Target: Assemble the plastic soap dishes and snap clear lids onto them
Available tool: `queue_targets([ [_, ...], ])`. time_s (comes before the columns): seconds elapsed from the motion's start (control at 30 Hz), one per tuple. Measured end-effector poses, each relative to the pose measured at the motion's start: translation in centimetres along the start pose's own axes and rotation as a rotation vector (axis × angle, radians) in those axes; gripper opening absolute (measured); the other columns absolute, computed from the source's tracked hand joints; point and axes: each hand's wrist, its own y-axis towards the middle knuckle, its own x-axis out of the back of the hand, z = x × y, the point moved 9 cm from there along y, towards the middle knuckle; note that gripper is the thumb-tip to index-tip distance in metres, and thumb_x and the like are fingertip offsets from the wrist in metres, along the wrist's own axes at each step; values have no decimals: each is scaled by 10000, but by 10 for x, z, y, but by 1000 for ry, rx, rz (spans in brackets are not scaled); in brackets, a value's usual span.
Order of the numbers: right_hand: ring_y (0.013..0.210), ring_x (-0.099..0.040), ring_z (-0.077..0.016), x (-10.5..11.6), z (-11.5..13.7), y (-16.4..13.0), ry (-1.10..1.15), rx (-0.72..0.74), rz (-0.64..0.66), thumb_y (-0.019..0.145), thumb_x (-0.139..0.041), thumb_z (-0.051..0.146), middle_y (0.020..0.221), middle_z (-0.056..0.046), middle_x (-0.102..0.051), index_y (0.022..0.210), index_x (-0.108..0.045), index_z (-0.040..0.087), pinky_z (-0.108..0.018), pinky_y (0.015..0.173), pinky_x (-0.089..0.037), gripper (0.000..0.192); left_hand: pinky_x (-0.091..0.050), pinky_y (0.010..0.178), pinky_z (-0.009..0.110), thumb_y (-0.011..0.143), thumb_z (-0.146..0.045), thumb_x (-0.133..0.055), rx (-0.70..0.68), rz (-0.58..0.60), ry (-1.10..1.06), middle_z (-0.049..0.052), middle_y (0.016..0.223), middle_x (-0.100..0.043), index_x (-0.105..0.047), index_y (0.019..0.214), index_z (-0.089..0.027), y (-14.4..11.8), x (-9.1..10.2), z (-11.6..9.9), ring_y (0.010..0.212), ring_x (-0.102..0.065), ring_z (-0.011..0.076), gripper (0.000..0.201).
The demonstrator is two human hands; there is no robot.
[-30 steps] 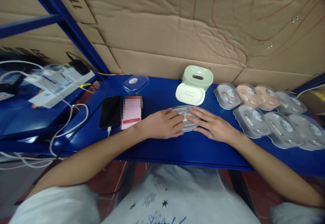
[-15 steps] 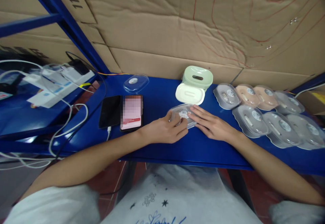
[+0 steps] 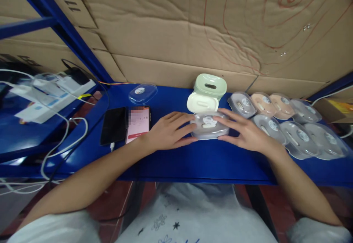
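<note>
The left hand (image 3: 168, 130) and right hand (image 3: 245, 132) grip a clear-lidded box (image 3: 209, 125) from either side, on the blue shelf (image 3: 176, 158). It sits just before a white lid (image 3: 202, 102) (phones (image 3: 125, 124) lie left).

blue bench (image 3: 171, 162) | far centre: green case (image 3: 210, 85) behind cream case (image 3: 202, 102), touching | right: cluster of grey and peach lidded cases (image 3: 286, 125) | left: dark phone (image 3: 113, 125) beside lit phone (image 3: 138, 123), clear lid (image 3: 142, 93) farther back | far left: white cables (image 3: 63, 140) | behind: cardboard wall (image 3: 193, 29)
</note>
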Motion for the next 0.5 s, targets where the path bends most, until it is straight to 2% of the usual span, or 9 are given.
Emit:
queue_targets([
  [0.07, 1528, -520, -321, 36, -4, -12, -82, -47, -70, 1032, -698, 406, 1702, -92, -477, 1627, -523, 348, -482, 1285, -444, 623, -612, 926, 381, 1097, -424, -597, 18, -19, 5, 127, 1180, -762, -676, 1169, -163, 3, 6, 1, 1014, -748, 242, 283],
  [0.13, 1474, -578, -320, 77, -18, -32, -172, -109, -210, 996, -736, 481, 1616, -58, -586, 1589, -563, 405, -487, 1270, -453, 622, -595, 901, 372, 1090, -379, -610, 33, -23, 10, 116, 1158, -764, -686, 1119, -160, 5, 6, 1, 982, -743, 234, 233],
  [0.2, 1400, -637, -339, 115, -54, -62, -265, -283, -358, 961, -741, 569, 1533, -65, -658, 1561, -599, 392, -506, 1234, -472, 641, -580, 885, 365, 1087, -332, -612, 39, -6, 13, 103, 1142, -763, -696, 1066, -161, 6, 0, 1, 967, -738, 226, 193],
  [0.27, 1202, -738, -361, 146, -101, -99, -413, -516, -485, 915, -730, 641, 1361, -126, -750, 1502, -668, 297, -502, 1101, -558, 683, -568, 880, 363, 1088, -300, -601, 43, 25, 14, 92, 1130, -761, -703, 1018, -162, 5, -8, 2, 956, -734, 218, 185],
  [0.3, 1163, -745, -383, 158, -126, -118, -494, -646, -532, 894, -730, 635, 1281, -162, -774, 1473, -694, 241, -513, 1067, -562, 700, -563, 878, 361, 1091, -291, -591, 48, 42, 12, 87, 1124, -759, -705, 1002, -164, 4, -13, 3, 954, -733, 215, 193],
  [0.33, 1197, -725, -409, 166, -149, -137, -571, -772, -566, 867, -746, 616, 1286, -203, -764, 1460, -703, 197, -526, 1062, -551, 728, -558, 874, 359, 1095, -286, -581, 55, 57, 9, 83, 1117, -758, -707, 990, -166, 3, -17, 4, 954, -733, 212, 203],
  [0.4, 1272, -676, -448, 170, -190, -164, -643, -985, -544, 858, -753, 565, 1329, -276, -727, 1474, -683, 132, -549, 1052, -525, 757, -553, 865, 358, 1100, -281, -568, 66, 78, 1, 80, 1104, -757, -709, 974, -166, 1, -22, 6, 950, -735, 211, 221],
  [0.5, 1303, -637, -465, 157, -222, -177, -650, -1124, -448, 877, -744, 528, 1388, -340, -663, 1497, -639, 92, -545, 983, -509, 765, -553, 863, 370, 1103, -277, -559, 74, 107, -14, 83, 1099, -756, -710, 963, -163, 0, -28, 7, 949, -738, 219, 236],
])
